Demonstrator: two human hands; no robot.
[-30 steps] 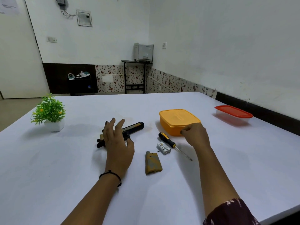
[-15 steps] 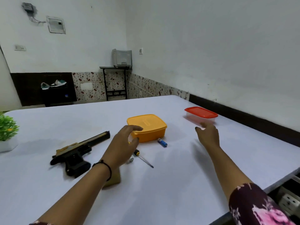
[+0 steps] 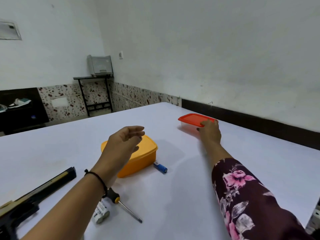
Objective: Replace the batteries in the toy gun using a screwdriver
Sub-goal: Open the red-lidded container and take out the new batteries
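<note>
An orange lidded plastic box (image 3: 143, 159) sits near the middle of a white table (image 3: 181, 196), and everything here is placed from it. The left hand (image 3: 123, 144) hovers just above the box's left half, fingers loosely curved and spread a little, thumb apart from them, holding nothing; a black cord bracelet (image 3: 97, 178) circles its wrist. Beyond the orange box and to its right, well apart from it, stands a clear plastic box with a red lid (image 3: 191, 119). The right hand (image 3: 209, 131) is on that box's near right corner, fingers bent over the lid's edge and the thumb against the clear wall below, so the corner is held between them; a dark floral sleeve (image 3: 242, 196) covers that forearm. Touching or almost touching the orange box's near right corner lies 1 blue cylindrical battery (image 3: 160, 168), on its side. Nearer the person than the orange box lies a screwdriver with a black and yellow handle (image 3: 121, 203), its metal shaft pointing toward the near right, the handle partly under the left forearm. Just beside it, nearer again, lie white cylindrical batteries (image 3: 101, 212), partly hidden by that forearm, so their number is unclear. Left of the orange box and nearer the person, the black and tan toy gun (image 3: 43, 188) lies flat on the table, its muzzle toward the orange box, with neither hand on it.
</note>
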